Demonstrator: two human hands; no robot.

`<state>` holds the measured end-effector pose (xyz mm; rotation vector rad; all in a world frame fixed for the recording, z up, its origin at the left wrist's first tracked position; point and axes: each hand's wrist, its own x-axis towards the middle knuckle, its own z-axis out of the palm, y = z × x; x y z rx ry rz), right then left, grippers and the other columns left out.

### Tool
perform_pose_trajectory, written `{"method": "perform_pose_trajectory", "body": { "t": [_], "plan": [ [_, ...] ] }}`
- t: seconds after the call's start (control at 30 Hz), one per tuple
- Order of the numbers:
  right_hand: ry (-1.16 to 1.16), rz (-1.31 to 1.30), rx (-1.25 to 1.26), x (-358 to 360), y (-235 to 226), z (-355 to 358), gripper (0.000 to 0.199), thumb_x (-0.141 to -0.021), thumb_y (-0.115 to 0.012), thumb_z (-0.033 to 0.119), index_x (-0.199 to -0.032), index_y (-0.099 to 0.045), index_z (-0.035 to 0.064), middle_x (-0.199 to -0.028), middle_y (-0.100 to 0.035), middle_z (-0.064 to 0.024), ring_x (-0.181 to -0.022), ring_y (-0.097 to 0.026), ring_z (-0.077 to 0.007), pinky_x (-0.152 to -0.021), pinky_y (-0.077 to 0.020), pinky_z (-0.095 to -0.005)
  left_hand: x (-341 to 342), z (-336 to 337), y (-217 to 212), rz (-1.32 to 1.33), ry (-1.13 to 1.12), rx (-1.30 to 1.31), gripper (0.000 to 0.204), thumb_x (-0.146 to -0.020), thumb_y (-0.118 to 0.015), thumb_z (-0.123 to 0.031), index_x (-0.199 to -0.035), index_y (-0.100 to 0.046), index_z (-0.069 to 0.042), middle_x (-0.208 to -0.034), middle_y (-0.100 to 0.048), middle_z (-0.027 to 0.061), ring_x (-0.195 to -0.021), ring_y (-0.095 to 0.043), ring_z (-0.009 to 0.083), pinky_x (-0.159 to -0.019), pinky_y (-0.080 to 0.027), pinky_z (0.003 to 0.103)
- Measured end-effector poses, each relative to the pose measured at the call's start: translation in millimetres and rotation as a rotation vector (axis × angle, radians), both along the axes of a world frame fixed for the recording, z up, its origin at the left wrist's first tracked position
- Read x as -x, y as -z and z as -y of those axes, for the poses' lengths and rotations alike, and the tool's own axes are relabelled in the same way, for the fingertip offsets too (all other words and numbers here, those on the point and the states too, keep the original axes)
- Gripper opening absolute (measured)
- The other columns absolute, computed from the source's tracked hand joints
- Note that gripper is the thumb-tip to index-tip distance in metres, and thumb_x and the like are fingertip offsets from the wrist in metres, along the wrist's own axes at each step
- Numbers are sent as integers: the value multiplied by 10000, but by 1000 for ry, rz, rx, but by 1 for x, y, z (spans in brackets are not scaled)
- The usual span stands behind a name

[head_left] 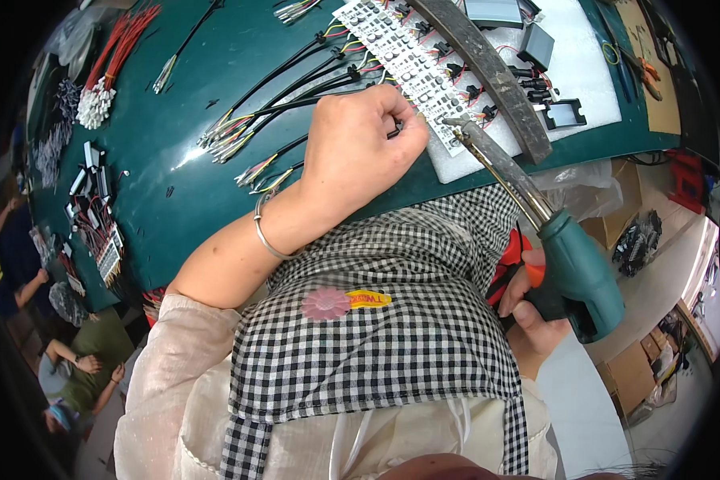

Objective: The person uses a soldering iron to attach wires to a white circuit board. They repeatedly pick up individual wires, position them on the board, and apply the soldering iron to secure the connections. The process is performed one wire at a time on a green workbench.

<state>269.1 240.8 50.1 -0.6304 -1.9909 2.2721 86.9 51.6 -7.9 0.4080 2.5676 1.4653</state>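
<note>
One green table [216, 88] carries one white foam pad [584, 96] with a circuit board [400, 48]. The left hand [360, 144], fist closed at the pad's near-left edge, hides whatever it grips. The right hand [536, 312] clasps one green soldering gun [576, 272] below the pad, tip at the board. Black cables [296, 88] too many to count.

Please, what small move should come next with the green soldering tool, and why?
Probably ease the soldering gun in the right hand slightly forward, because its tip hovers at the circuit board's near edge, beside the left hand resting on the wires.
</note>
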Motion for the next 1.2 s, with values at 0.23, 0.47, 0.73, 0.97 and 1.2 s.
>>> {"method": "perform_pose_trajectory", "body": {
  "t": [0.23, 0.47, 0.73, 0.97, 1.2],
  "plan": [
    [-90, -38, -123, -3, 10, -4, 545, -711, -754, 176, -1119, -491, -73, -575, -519, -73, -470, -487, -148, -445, -410, -241, 0, 0, -2, 14, 17, 27, 145, -758, -661, -100, -669, -604, 0, -477, -487, -34, -446, -393, 9, -422, -309, 203],
    [-40, 72, -54, -14, 12, -3, 425, -684, -728, -3, -1088, -594, -13, -886, -626, -95, -744, -588, -154, -664, -481, -273, 1, 0, -2, 89, -4, 23, 135, -706, -657, -149, -654, -640, -26, -469, -536, 82, -392, -523, 167, -415, -412, 290],
    [-237, 186, -652, -25, 15, -8, 404, -657, -777, 112, -1035, -651, 47, -1067, -638, -106, -970, -588, -273, -874, -445, -382, 1, -2, -2, 68, -4, 41, 141, -708, -657, -149, -652, -633, -21, -471, -540, 79, -384, -521, 170, -409, -407, 292],
    [-317, 148, -703, -23, 13, -11, 451, -674, -773, 134, -1089, -626, 35, -1040, -637, -110, -924, -593, -259, -826, -458, -361, 0, -1, 1, 27, -5, 18, 133, -722, -655, -130, -657, -622, -20, -474, -519, 41, -412, -479, 121, -416, -375, 265],
    [56, -17, -14, 5, 0, 8, 588, -706, -749, 170, -1136, -454, -102, -566, -496, -68, -442, -481, -156, -422, -404, -235, -1, -1, 1, 16, 5, 15, 137, -757, -653, -88, -664, -598, -3, -474, -462, -42, -456, -375, 4, -428, -303, 196]
  ]
}}
